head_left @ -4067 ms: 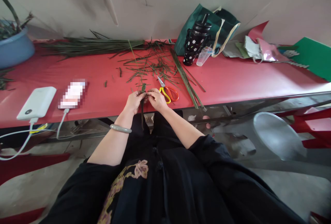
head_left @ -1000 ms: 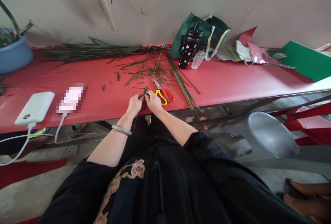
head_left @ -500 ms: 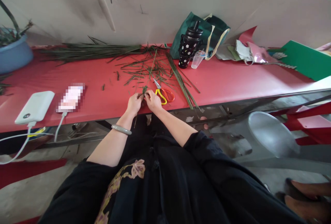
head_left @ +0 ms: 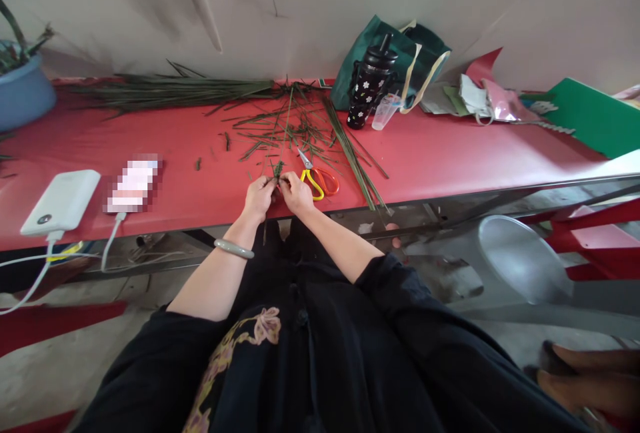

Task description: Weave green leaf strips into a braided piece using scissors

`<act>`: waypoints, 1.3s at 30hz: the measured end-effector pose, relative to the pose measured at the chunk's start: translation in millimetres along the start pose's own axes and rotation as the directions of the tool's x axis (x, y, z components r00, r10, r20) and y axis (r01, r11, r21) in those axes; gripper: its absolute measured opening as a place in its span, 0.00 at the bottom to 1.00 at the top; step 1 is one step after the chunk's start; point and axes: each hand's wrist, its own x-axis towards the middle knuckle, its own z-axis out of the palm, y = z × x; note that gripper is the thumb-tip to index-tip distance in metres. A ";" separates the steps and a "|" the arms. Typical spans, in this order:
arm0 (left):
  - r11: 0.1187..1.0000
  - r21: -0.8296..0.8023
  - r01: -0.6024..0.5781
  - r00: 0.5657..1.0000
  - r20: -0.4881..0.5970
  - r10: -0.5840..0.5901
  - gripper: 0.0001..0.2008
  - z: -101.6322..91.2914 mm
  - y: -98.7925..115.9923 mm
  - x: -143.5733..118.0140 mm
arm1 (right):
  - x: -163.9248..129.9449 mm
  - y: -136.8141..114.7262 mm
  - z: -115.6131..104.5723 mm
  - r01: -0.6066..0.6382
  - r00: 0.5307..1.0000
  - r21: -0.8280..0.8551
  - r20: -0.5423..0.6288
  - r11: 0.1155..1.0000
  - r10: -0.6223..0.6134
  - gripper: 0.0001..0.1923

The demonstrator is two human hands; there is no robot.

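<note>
Two hands, left hand [head_left: 259,197] and right hand [head_left: 297,194], pinch one leaf knot [head_left: 277,170].

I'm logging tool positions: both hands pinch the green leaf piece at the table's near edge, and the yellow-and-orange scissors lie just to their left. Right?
Not quite. In the head view the scissors lie just to the right of the hands, beside the right hand. The rest holds: it and the left hand pinch the green leaf piece at the red table's near edge.

**Readable text: none**

No words, brands or numbers can be read. The phone [head_left: 131,183] screen is blurred out. The black bottle [head_left: 370,89] bears white flower prints only; the power bank [head_left: 60,202] shows one unlettered round mark.
</note>
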 end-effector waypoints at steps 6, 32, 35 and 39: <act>0.999 -0.024 -0.021 1.000 -0.009 0.021 0.08 0.9 1.6 -1.4 | 0.1 1.1 0.7 0.003 1.000 -0.020 0.007 1.000 -0.002 0.14; 0.978 -0.190 0.082 0.996 -0.025 -0.089 0.07 -4.1 8.1 -2.9 | -1.5 1.1 2.8 0.049 0.998 0.067 -0.028 0.997 -0.047 0.15; 0.976 -0.204 0.072 0.996 -0.035 -0.081 0.05 -5.2 7.4 -2.4 | -1.8 1.5 3.4 0.072 0.997 0.067 -0.035 0.995 -0.070 0.13; 0.975 -0.211 0.076 0.996 -0.027 -0.084 0.04 -3.6 9.0 -2.4 | -2.7 3.0 4.0 0.101 0.993 0.065 -0.060 0.993 -0.097 0.12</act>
